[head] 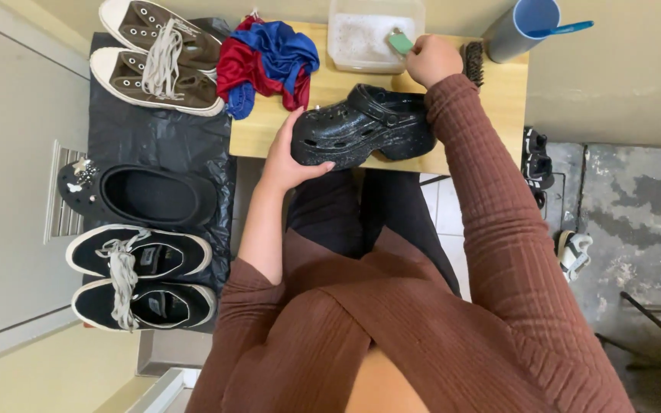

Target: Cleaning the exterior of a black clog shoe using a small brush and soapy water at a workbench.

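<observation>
Black sheet (162, 141): spread along the left, apparently to keep the waiting footwear off the floor.
Brown sneakers (158, 57): a laced pair at the sheet's far end, side by side, openings up.
Slip-on (143, 195): a single black clog-like shoe with small charms at its toe, lying mid-sheet.
Black sneakers (139, 279): a laced pair at the near end of the sheet, side by side.
Cloth (269, 61): a red and blue bundle, crumpled on the table's left part, just beside the brown sneakers.
Table (491, 99): a small wooden top in front of the seated person, holding the working things within reach.
Left hand (288, 157): fingers spread and cupped round the clog's heel end, thumb under the sole, seemingly to steady it.
Clog (365, 126): black and glistening with droplets, on the table's near edge, its sole overhanging slightly toward the person's lap.
Tub (372, 30): a clear container of cloudy, soapy-looking water, at the far edge behind the clog.
Sponge (400, 42): a small green piece at the tub's rim.
Right hand (434, 57): fingers closed, pinching the sponge over the tub, likely to wet it.
Brush (473, 63): dark bristles, just right of that hand.
Cup (522, 27): blue, at the far right corner, a blue stick standing in it.
Sandals (556, 199): on the floor to the right, well apart from the table.
</observation>
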